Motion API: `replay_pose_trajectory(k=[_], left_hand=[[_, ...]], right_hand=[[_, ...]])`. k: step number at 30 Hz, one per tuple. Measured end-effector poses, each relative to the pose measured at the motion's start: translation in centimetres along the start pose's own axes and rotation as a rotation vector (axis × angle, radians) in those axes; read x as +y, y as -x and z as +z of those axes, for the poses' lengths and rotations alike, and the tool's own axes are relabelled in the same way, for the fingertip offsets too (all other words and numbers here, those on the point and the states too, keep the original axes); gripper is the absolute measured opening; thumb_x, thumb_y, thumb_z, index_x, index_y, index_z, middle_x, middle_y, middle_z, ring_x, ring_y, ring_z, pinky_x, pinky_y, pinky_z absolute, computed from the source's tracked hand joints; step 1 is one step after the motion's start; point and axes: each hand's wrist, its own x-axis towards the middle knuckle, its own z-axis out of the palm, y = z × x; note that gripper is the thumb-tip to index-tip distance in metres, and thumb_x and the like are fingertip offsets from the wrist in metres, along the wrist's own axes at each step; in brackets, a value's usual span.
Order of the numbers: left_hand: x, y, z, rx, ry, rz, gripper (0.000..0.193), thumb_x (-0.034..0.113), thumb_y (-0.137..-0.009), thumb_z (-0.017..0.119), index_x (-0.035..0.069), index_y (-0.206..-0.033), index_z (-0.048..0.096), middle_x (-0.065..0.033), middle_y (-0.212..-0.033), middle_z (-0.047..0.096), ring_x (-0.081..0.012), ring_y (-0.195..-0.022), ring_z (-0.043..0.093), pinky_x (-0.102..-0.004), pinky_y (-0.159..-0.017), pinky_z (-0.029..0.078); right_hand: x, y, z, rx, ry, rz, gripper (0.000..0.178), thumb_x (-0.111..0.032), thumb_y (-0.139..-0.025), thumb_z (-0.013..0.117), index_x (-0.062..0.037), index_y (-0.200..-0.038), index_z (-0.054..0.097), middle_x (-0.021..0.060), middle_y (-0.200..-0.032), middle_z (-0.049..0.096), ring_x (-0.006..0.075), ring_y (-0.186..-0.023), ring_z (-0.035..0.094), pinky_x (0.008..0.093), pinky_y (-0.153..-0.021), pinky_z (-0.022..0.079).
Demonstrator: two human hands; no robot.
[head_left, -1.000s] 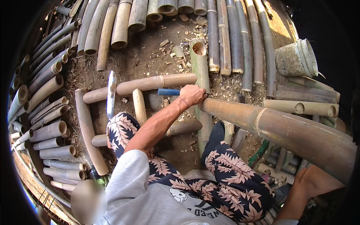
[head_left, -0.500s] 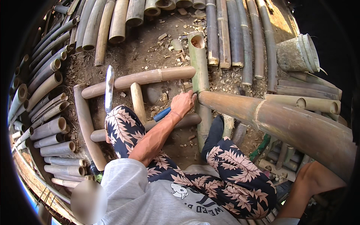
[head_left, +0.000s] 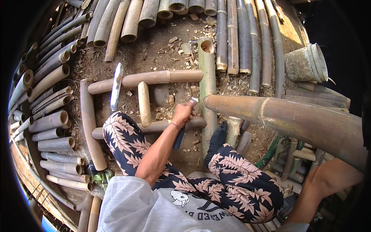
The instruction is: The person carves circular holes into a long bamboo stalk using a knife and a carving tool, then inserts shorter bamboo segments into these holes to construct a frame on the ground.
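My left hand (head_left: 183, 115) is closed round a blue-handled tool (head_left: 179, 138); a short grey metal end shows past the fingers, and its exact kind is unclear. It is just left of an upright-lying green bamboo pole (head_left: 206, 73), which has a hole cut near its far end. A thick brown bamboo pole (head_left: 293, 116) slants in from the right, its narrow end against the green pole's side. My right forearm (head_left: 328, 179) reaches toward the thick pole at the right edge; the hand itself is out of sight. Beside my left knee stands a long blade (head_left: 116, 88), its handle hidden.
A bamboo frame (head_left: 147, 78) with a short crosspiece (head_left: 143, 104) lies left of the green pole. Stacked bamboo lengths (head_left: 54, 143) line the left, and more poles (head_left: 232, 34) lie at the far side. A dirty white bucket (head_left: 307, 63) tips over at right. Chips litter the soil.
My left hand has drawn back slightly from the joint and turned, so the tool's metal end now shows and its blue handle points down toward me. The view has shifted a little.
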Motion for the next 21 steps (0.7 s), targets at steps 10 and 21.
replay_pose_trajectory(k=[10, 21], left_hand=[[4.5, -3.4, -7.6, 0.551, -0.382, 0.224, 0.069, 0.052, -0.087, 0.069, -0.009, -0.119, 0.060, -0.0209, -0.100, 0.067, -0.0338, -0.089, 0.067, -0.0476, -0.083, 0.056], [11.0, 12.2, 12.3, -0.137, -0.318, 1.491, 0.089, 0.030, -0.052, 0.088, 0.001, -0.126, 0.050, -0.0167, -0.117, 0.059, -0.0374, -0.111, 0.058, -0.0459, -0.095, 0.047]], right_hand=[[-2.8, 2.5, 12.3, -0.696, -0.373, -0.298, 0.081, -0.054, -0.097, 0.050, 0.0025, -0.149, 0.023, 0.0221, -0.146, 0.038, 0.0321, -0.131, 0.045, 0.0479, -0.114, 0.034], [5.4, 12.5, 16.5, -1.018, -1.120, -0.026, 0.105, -0.060, -0.073, 0.079, -0.0043, -0.146, 0.028, 0.0140, -0.120, 0.048, 0.0333, -0.109, 0.053, 0.0496, -0.101, 0.039]])
